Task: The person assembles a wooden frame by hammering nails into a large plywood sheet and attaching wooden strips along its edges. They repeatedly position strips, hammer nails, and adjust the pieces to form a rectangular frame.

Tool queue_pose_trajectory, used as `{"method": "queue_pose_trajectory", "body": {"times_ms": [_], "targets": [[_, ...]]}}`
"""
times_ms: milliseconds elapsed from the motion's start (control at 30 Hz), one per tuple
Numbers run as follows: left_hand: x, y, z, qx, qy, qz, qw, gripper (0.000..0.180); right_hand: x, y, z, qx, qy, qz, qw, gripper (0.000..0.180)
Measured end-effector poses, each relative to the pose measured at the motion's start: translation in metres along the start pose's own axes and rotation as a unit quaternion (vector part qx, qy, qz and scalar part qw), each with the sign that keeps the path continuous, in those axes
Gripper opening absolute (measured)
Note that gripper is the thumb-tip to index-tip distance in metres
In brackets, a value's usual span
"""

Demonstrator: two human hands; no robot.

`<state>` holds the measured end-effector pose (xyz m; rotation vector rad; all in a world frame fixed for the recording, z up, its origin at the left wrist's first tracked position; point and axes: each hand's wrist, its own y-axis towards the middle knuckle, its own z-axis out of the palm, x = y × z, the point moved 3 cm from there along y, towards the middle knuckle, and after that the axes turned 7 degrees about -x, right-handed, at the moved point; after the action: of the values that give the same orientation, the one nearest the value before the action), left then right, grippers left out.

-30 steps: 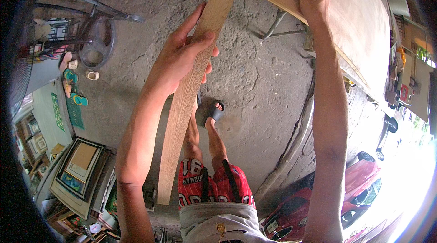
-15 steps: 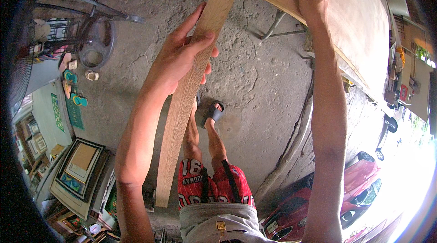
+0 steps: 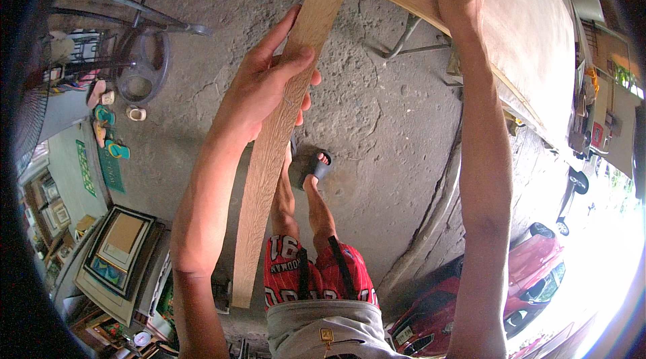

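Two grips (image 3: 266, 93) (image 3: 461, 6), one wooden strip (image 3: 269, 150)

Hands (image 3: 262, 90): slightly left in view | wooden strip (image 3: 258, 224): near end slightly lower

Grey top (image 3: 289, 329) w/ yellowish emblem (image 3: 327, 335), red shorts (image 3: 319, 281) w/ wht markings (image 3: 290, 248), blk strips (image 3: 341, 265); dk slides (image 3: 322, 170), bare hands (image 3: 266, 93)
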<state>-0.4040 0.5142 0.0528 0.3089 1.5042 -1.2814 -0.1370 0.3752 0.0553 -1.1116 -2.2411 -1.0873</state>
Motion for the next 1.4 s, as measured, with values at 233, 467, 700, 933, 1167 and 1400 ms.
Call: {"method": "queue_pose_trajectory", "body": {"times_ms": [233, 467, 700, 933, 1167, 1400], "targets": [[-0.0004, 0.0003, 0.0006, -0.006, 0.005, -0.003, 1.0, 0.064, 0.0019, -0.0007, -0.001, -0.004, 0.007, -0.006, 1.0, 0.02], [-0.0004, 0.0001, 0.0013, -0.003, 0.002, -0.008, 1.0, 0.063, 0.0025, -0.0004, -0.0017, -0.013, -0.035, -0.01, 0.999, 0.018], [0.0002, -0.0003, 0.0021, -0.007, 0.017, 0.006, 1.0, 0.062, 0.0062, -0.0008, -0.0011, -0.022, -0.009, -0.012, 1.0, 0.017], [0.0016, 0.0011, 0.0017, -0.007, 0.019, -0.002, 1.0, 0.062, 0.0062, -0.0018, -0.0036, -0.004, -0.029, 0.013, 0.999, 0.02], [0.0017, 0.0015, 0.0022, -0.01, 0.026, -0.002, 1.0, 0.062, 0.0038, -0.0012, -0.0013, 0.01, -0.014, 0.038, 0.999, 0.021], [0.0037, 0.0028, 0.0022, -0.01, 0.039, 0.0, 0.999, 0.063, 0.0002, -0.0021, 0.0001, 0.033, 0.004, 0.092, 0.995, 0.02]]}}
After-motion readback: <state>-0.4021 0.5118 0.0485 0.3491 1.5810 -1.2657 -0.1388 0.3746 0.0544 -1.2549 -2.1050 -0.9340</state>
